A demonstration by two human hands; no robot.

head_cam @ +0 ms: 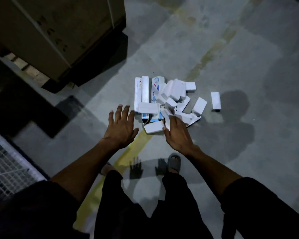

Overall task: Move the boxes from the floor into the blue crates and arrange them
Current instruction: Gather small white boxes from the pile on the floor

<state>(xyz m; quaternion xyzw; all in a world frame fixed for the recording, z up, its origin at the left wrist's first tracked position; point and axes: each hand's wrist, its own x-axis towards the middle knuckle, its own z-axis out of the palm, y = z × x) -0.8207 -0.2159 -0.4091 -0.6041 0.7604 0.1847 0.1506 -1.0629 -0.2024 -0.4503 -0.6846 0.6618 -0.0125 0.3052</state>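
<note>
A heap of several small white boxes [169, 99], some with blue print, lies on the grey concrete floor in the middle of the view. One white box [216, 100] lies apart to the right of the heap. My left hand [121, 128] hovers with fingers spread just left of the heap and holds nothing. My right hand [177, 131] reaches over the heap's near edge, its fingers extended above a white box [154, 127]; I cannot tell whether it touches. A corner of a blue crate [9, 163] with a white mesh floor shows at the lower left.
A large cardboard carton [59, 31] on a dark pallet stands at the upper left. A yellow floor line [128, 152] runs diagonally under the heap. My feet in grey sandals [174, 162] stand just behind the hands.
</note>
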